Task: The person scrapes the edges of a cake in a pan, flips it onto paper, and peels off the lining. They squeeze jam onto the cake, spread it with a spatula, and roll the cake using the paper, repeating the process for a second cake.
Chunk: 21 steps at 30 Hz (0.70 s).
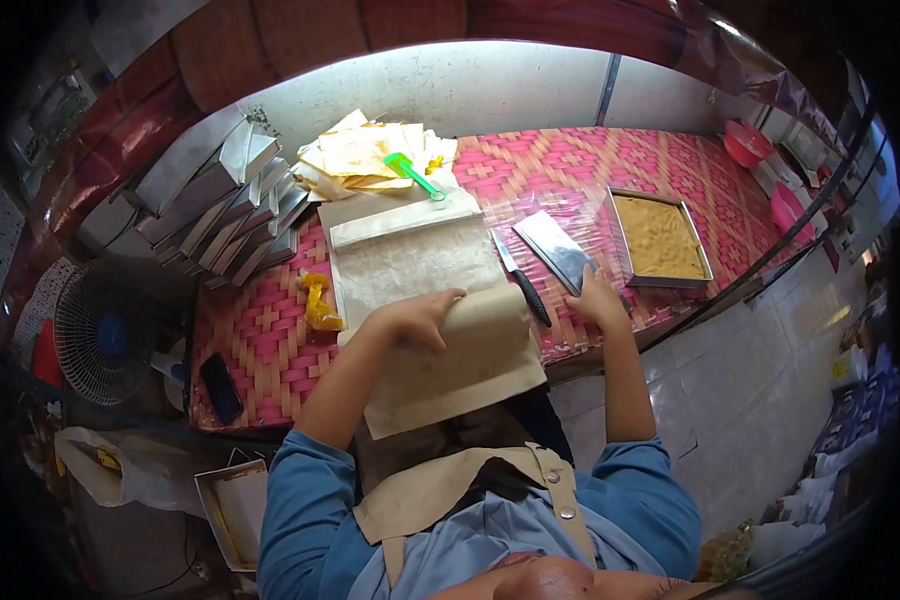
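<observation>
My left hand [422, 318] lies on a sheet of brownish baking paper [460, 370], thumb apart from the fingers. The sheet bends over the near table edge and hangs toward my apron. Behind it a pale sheet [415, 250] lies flat with a fold along its far side. My right hand [598, 300] is closed on the near end of a wide metal scraper [553, 245]; its grip is partly hidden. Between the hands rests a knife [522, 278] with a black handle. Right of the scraper stands a square metal pan [615, 235] holding a yellow-brown cake or batter [660, 237].
A green spatula [413, 175] lies on stacked stained papers [355, 155]. Metal pans [220, 200] are piled at left. A yellow-filled plastic bag [320, 303] and a phone [220, 388] lie on the pink patterned table [270, 345]. A fan [110, 330] stands left; pink bowls [748, 143] sit far right.
</observation>
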Each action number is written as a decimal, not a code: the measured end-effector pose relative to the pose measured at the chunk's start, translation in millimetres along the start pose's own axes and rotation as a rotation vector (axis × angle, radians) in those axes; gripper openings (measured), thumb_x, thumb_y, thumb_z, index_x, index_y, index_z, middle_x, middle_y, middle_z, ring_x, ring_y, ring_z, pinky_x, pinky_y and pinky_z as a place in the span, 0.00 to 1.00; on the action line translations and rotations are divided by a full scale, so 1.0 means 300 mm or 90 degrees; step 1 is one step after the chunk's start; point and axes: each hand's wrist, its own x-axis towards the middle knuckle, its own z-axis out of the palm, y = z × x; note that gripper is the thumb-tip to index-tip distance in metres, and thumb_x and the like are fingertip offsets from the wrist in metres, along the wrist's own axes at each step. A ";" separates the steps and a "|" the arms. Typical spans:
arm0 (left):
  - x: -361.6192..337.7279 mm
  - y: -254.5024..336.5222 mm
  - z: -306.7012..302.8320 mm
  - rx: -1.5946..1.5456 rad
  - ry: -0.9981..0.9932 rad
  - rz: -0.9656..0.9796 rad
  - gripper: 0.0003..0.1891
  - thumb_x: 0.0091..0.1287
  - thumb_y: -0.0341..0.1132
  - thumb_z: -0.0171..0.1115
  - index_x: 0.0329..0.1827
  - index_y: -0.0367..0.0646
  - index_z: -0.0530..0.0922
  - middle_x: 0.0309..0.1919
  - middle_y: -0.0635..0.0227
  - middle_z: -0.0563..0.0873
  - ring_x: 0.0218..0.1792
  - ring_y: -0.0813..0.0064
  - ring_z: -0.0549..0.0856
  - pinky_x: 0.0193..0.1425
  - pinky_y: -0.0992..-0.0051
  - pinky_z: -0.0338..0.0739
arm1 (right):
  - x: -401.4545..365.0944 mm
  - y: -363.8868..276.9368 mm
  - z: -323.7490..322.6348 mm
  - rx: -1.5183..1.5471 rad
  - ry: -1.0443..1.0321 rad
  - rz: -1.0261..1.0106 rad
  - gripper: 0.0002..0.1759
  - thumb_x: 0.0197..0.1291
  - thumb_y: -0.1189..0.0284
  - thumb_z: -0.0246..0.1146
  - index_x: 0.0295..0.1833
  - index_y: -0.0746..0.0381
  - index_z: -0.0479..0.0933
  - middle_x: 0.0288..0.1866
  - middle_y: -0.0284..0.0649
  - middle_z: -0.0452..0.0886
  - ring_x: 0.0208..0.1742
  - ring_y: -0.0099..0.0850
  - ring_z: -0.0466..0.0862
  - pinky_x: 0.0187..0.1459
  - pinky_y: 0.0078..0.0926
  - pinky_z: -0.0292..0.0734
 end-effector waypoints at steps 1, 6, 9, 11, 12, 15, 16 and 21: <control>-0.012 0.015 0.013 0.005 0.002 0.015 0.51 0.39 0.34 0.69 0.71 0.45 0.53 0.55 0.45 0.75 0.56 0.53 0.76 0.61 0.67 0.69 | 0.011 0.020 -0.014 -0.003 -0.002 -0.002 0.33 0.51 0.68 0.63 0.61 0.68 0.61 0.55 0.59 0.72 0.55 0.54 0.75 0.54 0.45 0.72; -0.077 0.000 0.123 0.055 0.198 -0.008 0.45 0.40 0.38 0.70 0.66 0.41 0.63 0.56 0.50 0.76 0.56 0.52 0.75 0.61 0.65 0.69 | 0.063 0.009 -0.021 -0.053 -0.106 -0.026 0.41 0.50 0.68 0.61 0.68 0.70 0.52 0.49 0.62 0.76 0.51 0.52 0.79 0.50 0.46 0.75; -0.121 -0.025 0.178 0.147 0.310 -0.058 0.43 0.42 0.45 0.73 0.63 0.39 0.67 0.54 0.52 0.77 0.57 0.54 0.75 0.62 0.64 0.68 | 0.104 -0.018 -0.144 -0.035 -0.072 -0.008 0.21 0.56 0.70 0.57 0.54 0.67 0.67 0.37 0.58 0.81 0.40 0.51 0.82 0.41 0.49 0.76; -0.145 -0.008 0.193 0.167 0.343 -0.086 0.43 0.42 0.47 0.74 0.62 0.39 0.68 0.54 0.52 0.77 0.57 0.56 0.75 0.63 0.64 0.67 | 0.099 -0.046 -0.246 0.035 -0.008 -0.035 0.13 0.62 0.67 0.55 0.44 0.66 0.72 0.36 0.59 0.80 0.40 0.52 0.82 0.38 0.51 0.74; -0.156 0.003 0.203 0.187 0.372 -0.112 0.43 0.42 0.50 0.74 0.62 0.39 0.68 0.53 0.53 0.78 0.57 0.58 0.76 0.63 0.64 0.67 | 0.080 -0.073 -0.271 0.035 -0.011 -0.039 0.13 0.62 0.67 0.55 0.44 0.66 0.72 0.36 0.59 0.80 0.40 0.52 0.82 0.38 0.51 0.74; -0.166 0.021 0.224 0.220 0.389 -0.132 0.45 0.44 0.55 0.72 0.63 0.40 0.66 0.55 0.57 0.76 0.59 0.62 0.74 0.65 0.65 0.64 | 0.007 -0.171 -0.305 0.214 -0.013 -0.073 0.15 0.63 0.64 0.55 0.43 0.68 0.70 0.36 0.60 0.79 0.41 0.57 0.79 0.44 0.51 0.71; -0.172 0.018 0.241 0.220 0.388 -0.133 0.45 0.44 0.55 0.72 0.63 0.40 0.66 0.55 0.57 0.76 0.59 0.62 0.74 0.65 0.65 0.64 | -0.025 -0.210 -0.303 0.214 -0.014 -0.073 0.15 0.63 0.64 0.55 0.43 0.68 0.70 0.36 0.60 0.79 0.41 0.57 0.79 0.44 0.51 0.71; -0.282 0.024 0.340 0.375 0.632 -0.200 0.43 0.49 0.52 0.70 0.64 0.40 0.63 0.61 0.56 0.70 0.66 0.58 0.65 0.70 0.59 0.57 | -0.085 -0.236 -0.223 0.187 -0.083 -0.078 0.15 0.62 0.65 0.56 0.44 0.68 0.69 0.34 0.59 0.80 0.40 0.58 0.79 0.42 0.52 0.71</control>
